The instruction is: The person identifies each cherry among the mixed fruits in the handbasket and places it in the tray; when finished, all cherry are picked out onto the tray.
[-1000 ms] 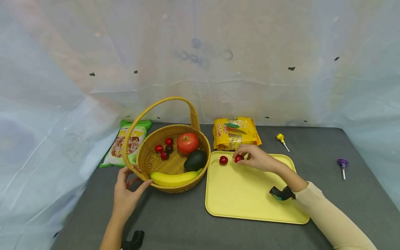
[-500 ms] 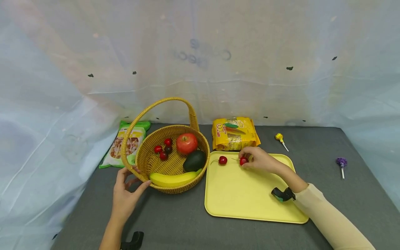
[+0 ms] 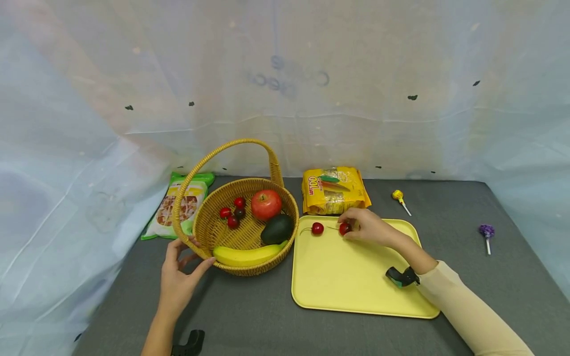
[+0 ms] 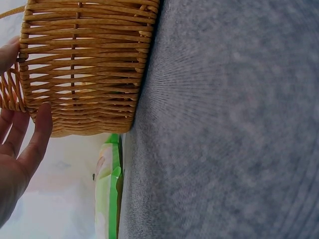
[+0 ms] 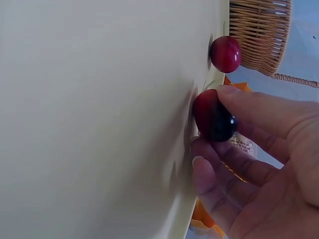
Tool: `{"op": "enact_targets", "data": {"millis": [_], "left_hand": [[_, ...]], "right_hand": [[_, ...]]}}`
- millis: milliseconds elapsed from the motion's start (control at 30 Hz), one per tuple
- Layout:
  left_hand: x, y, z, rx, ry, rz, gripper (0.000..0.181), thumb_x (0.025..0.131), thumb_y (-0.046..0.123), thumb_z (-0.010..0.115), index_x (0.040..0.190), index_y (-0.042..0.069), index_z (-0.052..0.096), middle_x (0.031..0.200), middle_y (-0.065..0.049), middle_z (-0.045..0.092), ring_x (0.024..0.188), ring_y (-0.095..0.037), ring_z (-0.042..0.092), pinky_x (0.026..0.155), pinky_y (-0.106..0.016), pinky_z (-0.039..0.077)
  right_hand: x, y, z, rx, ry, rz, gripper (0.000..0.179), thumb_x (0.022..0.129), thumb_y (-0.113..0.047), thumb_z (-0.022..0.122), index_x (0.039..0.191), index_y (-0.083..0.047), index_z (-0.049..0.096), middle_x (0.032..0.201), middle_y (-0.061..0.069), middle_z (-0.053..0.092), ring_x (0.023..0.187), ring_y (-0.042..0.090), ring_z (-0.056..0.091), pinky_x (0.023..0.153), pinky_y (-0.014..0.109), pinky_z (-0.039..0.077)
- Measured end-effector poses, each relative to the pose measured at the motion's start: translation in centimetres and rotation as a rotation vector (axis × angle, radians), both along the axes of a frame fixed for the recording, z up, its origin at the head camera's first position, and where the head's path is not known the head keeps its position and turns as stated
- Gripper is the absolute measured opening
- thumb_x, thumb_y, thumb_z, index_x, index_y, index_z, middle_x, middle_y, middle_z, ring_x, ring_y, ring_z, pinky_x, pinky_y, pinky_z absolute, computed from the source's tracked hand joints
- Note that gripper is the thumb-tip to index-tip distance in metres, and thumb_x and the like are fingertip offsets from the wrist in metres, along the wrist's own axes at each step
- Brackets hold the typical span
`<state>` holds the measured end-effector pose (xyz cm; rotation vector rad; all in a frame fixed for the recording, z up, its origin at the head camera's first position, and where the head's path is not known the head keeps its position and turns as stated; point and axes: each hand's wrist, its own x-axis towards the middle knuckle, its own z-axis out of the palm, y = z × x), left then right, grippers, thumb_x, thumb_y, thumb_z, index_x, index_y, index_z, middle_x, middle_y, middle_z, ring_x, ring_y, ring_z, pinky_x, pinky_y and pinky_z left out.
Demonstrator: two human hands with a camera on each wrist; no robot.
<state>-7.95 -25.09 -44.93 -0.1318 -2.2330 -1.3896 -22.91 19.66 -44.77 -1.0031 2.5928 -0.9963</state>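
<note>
My left hand [image 3: 178, 274] holds the wicker basket [image 3: 251, 183] at its left rim, by the foot of the tall handle, thumb on the near side. In the left wrist view, fingers [image 4: 42, 124] lie against the woven wall [image 4: 89, 64]. Inside the basket are a red apple [image 3: 266, 204], an avocado [image 3: 277, 229], a banana [image 3: 247, 255] and several cherries [image 3: 233, 221]. My right hand [image 3: 367, 227] pinches a dark red cherry [image 5: 214, 115] between thumb and fingers, low over the yellow tray [image 3: 347, 277]. Another cherry [image 3: 317, 228] with its stem lies on the tray just to the left.
Behind the tray stands a yellow snack packet [image 3: 336, 190]. A green-and-white bag [image 3: 182, 205] lies behind the basket's left side. Off to the right are a yellow lollipop [image 3: 398, 195] and a purple lollipop [image 3: 487, 231]. A pale sheet [image 3: 285, 99] hangs along the table's back.
My right hand has shifted a little to the right along the tray's far side with the cherry, then slightly back left. The left hand and basket keep their places.
</note>
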Motion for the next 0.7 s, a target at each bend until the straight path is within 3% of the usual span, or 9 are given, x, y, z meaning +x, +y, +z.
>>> {"op": "enact_targets", "data": {"millis": [467,567,700], "left_hand": [[0.0,-0.1,-0.2,0.001,0.001,0.008,0.071,0.072,-0.017,0.081,0.134,-0.005,0.048,0.127,-0.016,0.051,0.113,-0.014,0.050,0.083,-0.016,0.054],[0.0,-0.1,-0.2,0.005,-0.001,0.008,0.071,0.072,-0.017,0.081,0.135,-0.004,0.048,0.127,-0.016,0.051,0.112,-0.013,0.050,0.083,-0.016,0.054],[-0.1,-0.1,-0.1,0.009,0.001,0.005,0.071,0.073,-0.016,0.081,0.134,-0.006,0.048,0.127,-0.018,0.050,0.113,-0.013,0.050,0.083,-0.016,0.054]], "right_hand": [[0.0,-0.1,0.4,0.049,0.042,0.005,0.027,0.086,-0.004,0.078,0.111,-0.002,0.070,0.103,0.007,0.067,0.085,0.022,0.060,0.072,0.034,0.054],[0.1,-0.2,1.5,0.082,0.063,-0.031,0.030,0.086,-0.007,0.078,0.114,-0.001,0.070,0.106,0.009,0.069,0.088,0.022,0.062,0.074,0.037,0.055],[-0.1,-0.7,3.5,0.036,0.091,-0.044,0.028,0.088,-0.006,0.076,0.115,0.000,0.070,0.108,0.013,0.070,0.088,0.024,0.064,0.073,0.038,0.056]]}}
